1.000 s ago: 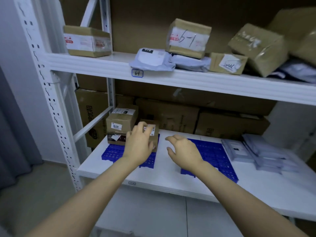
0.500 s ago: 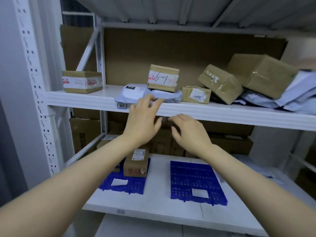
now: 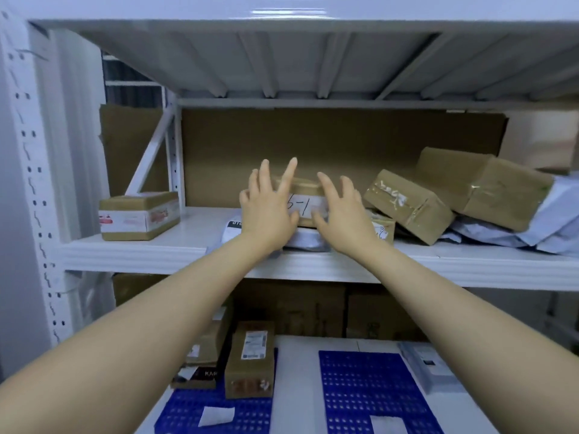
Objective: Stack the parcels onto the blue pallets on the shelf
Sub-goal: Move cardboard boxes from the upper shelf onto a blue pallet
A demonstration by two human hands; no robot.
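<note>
Both my hands are raised to the upper shelf (image 3: 156, 252). My left hand (image 3: 266, 208) and my right hand (image 3: 338, 217) are open, fingers spread, on either side of a brown parcel with a white label (image 3: 302, 195) that lies on a grey mailer bag (image 3: 307, 239). The hands are close to the parcel's front and grip nothing. On the lower shelf lie two blue pallets: the left pallet (image 3: 219, 411) carries a long brown parcel (image 3: 250, 358) and other boxes (image 3: 200, 352); the right pallet (image 3: 369, 389) bears only a white slip.
On the upper shelf a taped box (image 3: 138, 216) sits at the left. Tilted brown boxes (image 3: 407, 205) (image 3: 482, 186) and grey mailer bags (image 3: 532, 227) pile at the right. A white upright (image 3: 31, 183) stands left. Grey flat parcels (image 3: 429, 361) lie right of the pallets.
My view has tilted up from the lower shelf. Both hands have left the parcels on the left pallet and risen to the labelled parcel on the upper shelf.
</note>
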